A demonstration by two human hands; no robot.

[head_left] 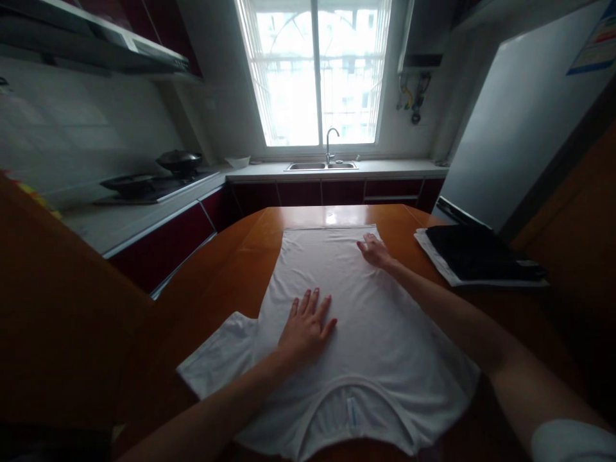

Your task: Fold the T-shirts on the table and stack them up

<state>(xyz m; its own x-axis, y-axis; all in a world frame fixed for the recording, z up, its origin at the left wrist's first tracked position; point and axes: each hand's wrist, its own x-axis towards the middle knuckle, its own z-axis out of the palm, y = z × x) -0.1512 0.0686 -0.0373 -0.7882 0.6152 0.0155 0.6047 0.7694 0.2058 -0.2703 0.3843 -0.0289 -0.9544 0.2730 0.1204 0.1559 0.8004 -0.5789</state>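
Note:
A white T-shirt [346,308] lies spread on the wooden table, its neckline nearest me and its hem toward the window. My left hand [307,327] rests flat on the middle of the shirt, fingers spread. Farther off, my right hand [373,250] lies on the cloth close to the hem's right corner, with thumb and fingers apart. Neither hand grips anything. One short sleeve sticks out at the left, while my right forearm hides part of the shirt's right side. Inside the collar a small label shows.
Folded dark and white clothes [481,256] are stacked at the table's [226,269] right side. Beyond stand a counter with a sink [321,166], a stove with a lidded pan [179,162], a white bowl [237,162] and a refrigerator [524,109] at the right.

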